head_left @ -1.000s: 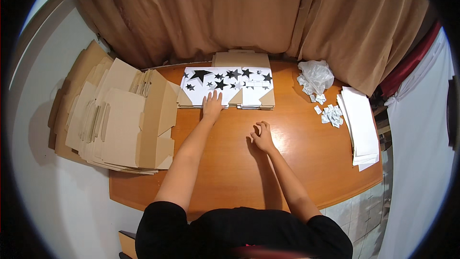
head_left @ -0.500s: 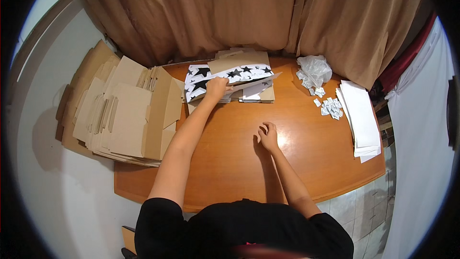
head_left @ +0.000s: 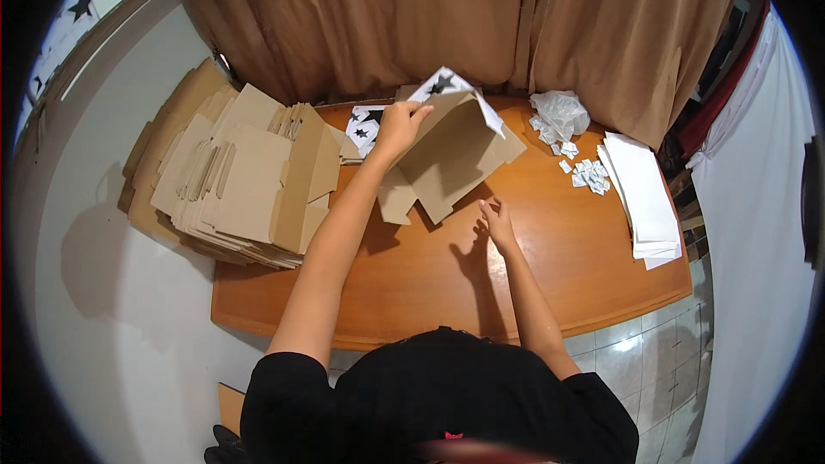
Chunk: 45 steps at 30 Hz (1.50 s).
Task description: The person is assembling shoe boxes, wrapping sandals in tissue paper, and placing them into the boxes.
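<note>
Left hand (head_left: 400,127): grip pinched on the folded cardboard (head_left: 460,155), aslant near the worktop's (head_left: 593,283) far edge, long axis running far-right. Right hand (head_left: 498,225): grip empty, loosely spread; cardboard lies just beyond, far-left, apart.

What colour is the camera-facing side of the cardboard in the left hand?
Plain brown; the head view shows the cardboard best.

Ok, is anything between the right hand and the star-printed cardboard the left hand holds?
Nothing visible. The right hand is just below the lower right edge of the star-printed cardboard, with only the tabletop showing between; the small white packets lie off to the right.
</note>
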Available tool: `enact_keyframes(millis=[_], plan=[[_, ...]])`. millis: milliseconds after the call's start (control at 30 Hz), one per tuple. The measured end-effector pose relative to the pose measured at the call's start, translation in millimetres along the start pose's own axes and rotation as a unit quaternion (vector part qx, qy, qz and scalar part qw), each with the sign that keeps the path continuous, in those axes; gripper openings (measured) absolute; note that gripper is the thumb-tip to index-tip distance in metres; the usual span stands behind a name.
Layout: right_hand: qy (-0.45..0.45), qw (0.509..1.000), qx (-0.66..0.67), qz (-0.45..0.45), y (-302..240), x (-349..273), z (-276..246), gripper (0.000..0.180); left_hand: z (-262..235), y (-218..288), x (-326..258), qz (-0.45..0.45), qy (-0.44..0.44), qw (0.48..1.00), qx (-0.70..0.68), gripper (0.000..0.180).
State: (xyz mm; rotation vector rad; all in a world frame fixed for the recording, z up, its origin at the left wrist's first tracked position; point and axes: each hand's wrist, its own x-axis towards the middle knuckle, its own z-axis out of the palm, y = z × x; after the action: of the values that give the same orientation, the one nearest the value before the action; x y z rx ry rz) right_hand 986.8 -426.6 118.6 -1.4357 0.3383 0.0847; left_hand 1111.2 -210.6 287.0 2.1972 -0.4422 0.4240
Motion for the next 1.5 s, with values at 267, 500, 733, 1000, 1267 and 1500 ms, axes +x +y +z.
enact_keyframes(millis=[267, 500, 733, 1000, 1267, 1500], plan=[[0.074, 0.971, -0.081, -0.214, 15.5, -26.3, 24.1, 0.061, -29.8, 67.4, -52.5, 0.051, 0.138, 0.982, -0.115, 0.035], [0.225, 0.922, -0.144, -0.281, -30.1, -76.3, 8.9, 0.020, -50.5, 60.9, -122.5, 0.041, 0.144, 0.945, -0.290, 0.026], [0.240, 0.871, -0.239, -0.356, -97.9, -125.5, -4.9, 0.023, -45.2, 27.2, -210.3, -0.034, 0.133, 0.935, -0.327, 0.043], [0.019, 0.717, -0.617, -0.325, -133.6, -160.2, 17.8, 0.027, -48.4, 2.0, -279.8, -0.149, 0.084, 0.975, -0.142, 0.044], [-0.060, 0.606, -0.703, -0.367, -121.1, -130.6, 14.0, 0.031, -55.0, 12.0, -298.0, -0.234, -0.085, 0.964, -0.094, 0.067], [0.048, 0.616, -0.685, -0.385, -104.8, -126.4, 5.4, 0.034, -43.4, 17.0, -312.6, -0.187, -0.140, 0.972, 0.024, 0.068]])
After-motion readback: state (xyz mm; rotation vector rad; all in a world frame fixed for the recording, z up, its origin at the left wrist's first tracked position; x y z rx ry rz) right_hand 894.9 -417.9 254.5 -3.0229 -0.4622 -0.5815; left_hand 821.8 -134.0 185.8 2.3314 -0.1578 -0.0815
